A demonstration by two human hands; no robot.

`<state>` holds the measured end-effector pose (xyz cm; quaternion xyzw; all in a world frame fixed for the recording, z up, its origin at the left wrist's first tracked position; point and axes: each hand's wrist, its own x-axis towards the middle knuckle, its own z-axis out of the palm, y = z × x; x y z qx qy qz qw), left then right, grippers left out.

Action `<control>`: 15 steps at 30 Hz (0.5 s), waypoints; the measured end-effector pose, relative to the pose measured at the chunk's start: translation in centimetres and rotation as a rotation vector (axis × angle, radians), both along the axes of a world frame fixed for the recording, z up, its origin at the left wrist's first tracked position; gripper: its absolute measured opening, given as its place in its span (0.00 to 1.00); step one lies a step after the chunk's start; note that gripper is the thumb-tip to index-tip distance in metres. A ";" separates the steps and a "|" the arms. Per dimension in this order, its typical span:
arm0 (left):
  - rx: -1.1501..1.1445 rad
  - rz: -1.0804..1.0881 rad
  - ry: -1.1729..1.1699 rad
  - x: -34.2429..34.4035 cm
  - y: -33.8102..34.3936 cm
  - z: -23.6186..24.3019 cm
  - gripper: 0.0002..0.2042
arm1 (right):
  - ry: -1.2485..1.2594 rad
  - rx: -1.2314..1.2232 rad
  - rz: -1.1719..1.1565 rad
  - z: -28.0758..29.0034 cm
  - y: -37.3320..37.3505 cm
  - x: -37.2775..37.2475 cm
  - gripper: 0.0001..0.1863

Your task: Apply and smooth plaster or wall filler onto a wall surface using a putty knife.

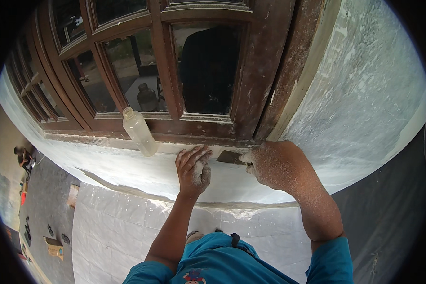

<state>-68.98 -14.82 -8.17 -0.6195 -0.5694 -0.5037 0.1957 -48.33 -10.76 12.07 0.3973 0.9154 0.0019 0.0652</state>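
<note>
My left hand [193, 171] rests on the white sill ledge [165, 147] below the brown wooden window [260, 71], fingers slightly bent and apart, dusted with white. My right hand [274, 165], speckled with pale powder, grips a flat dark scraper [228, 156] whose blade lies against the white wall under the sill, just right of my left hand; my fingers partly hide its handle. A translucent plastic bottle [139, 132] with an open top stands on the ledge to the left of my hands.
A white plastered wall [359, 71] flanks the window on the right. A pale sheet [113, 227] covers the ground at my feet. Off to the left, a person [24, 158] crouches by a far wall, with sandals [65, 239] and a cardboard box [54, 247] on the dark floor.
</note>
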 end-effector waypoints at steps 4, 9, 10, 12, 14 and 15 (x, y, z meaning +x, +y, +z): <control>0.016 0.007 0.007 0.2 0.3 -0.1 0.18 | -0.034 -0.019 0.000 0.4 -0.1 0.0 0.14; 0.019 0.011 0.007 0.0 0.2 -0.2 0.18 | -0.073 -0.105 -0.049 0.8 0.8 0.4 0.16; 0.017 -0.002 0.011 -0.1 0.2 -0.2 0.18 | -0.029 -0.084 -0.037 0.7 0.8 1.1 0.16; 0.010 -0.001 0.012 0.3 0.0 -0.1 0.17 | 0.009 -0.067 -0.009 0.9 0.9 1.5 0.16; 0.014 0.005 0.000 0.4 0.3 0.3 0.17 | -0.025 -0.098 -0.031 1.7 0.8 1.2 0.16; 0.015 0.000 0.000 0.3 0.2 0.1 0.17 | -0.024 -0.097 -0.036 1.4 1.0 1.5 0.16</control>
